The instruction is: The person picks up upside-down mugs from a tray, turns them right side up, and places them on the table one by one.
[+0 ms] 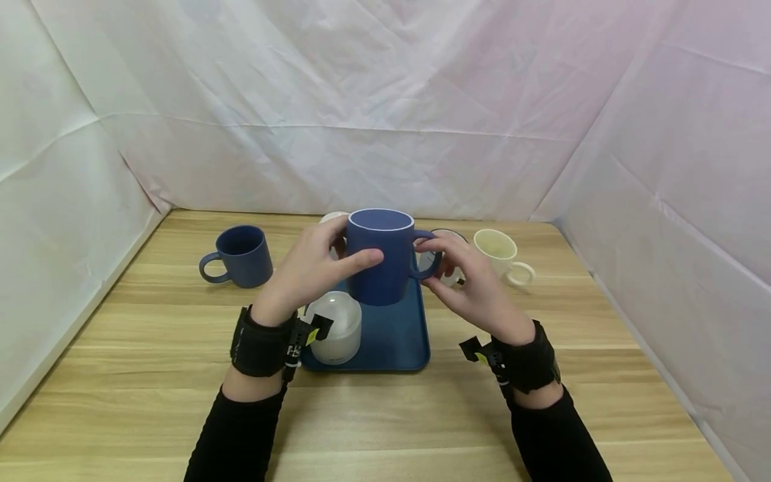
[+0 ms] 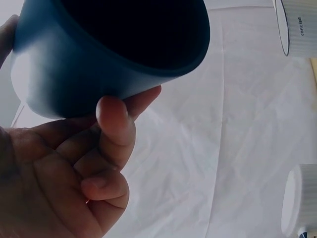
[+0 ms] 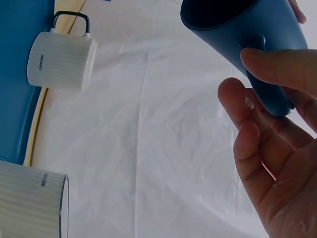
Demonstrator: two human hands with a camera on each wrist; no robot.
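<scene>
The tall blue mug (image 1: 381, 256) is held above the blue tray (image 1: 394, 338), gripped at its body by the left hand (image 1: 310, 271) and pinched at its handle by the right hand (image 1: 466, 281). A slip could knock the frosted cup (image 1: 334, 327) at 7 o'clock. Five other cups are counted, possibly, on one worktop (image 1: 385, 415)

To your left on the wooden table (image 1: 150, 402) sits a dark blue mug (image 1: 241, 256), a cream mug (image 1: 502, 254) stands right, white sheeting (image 1: 385, 100) behind.
</scene>
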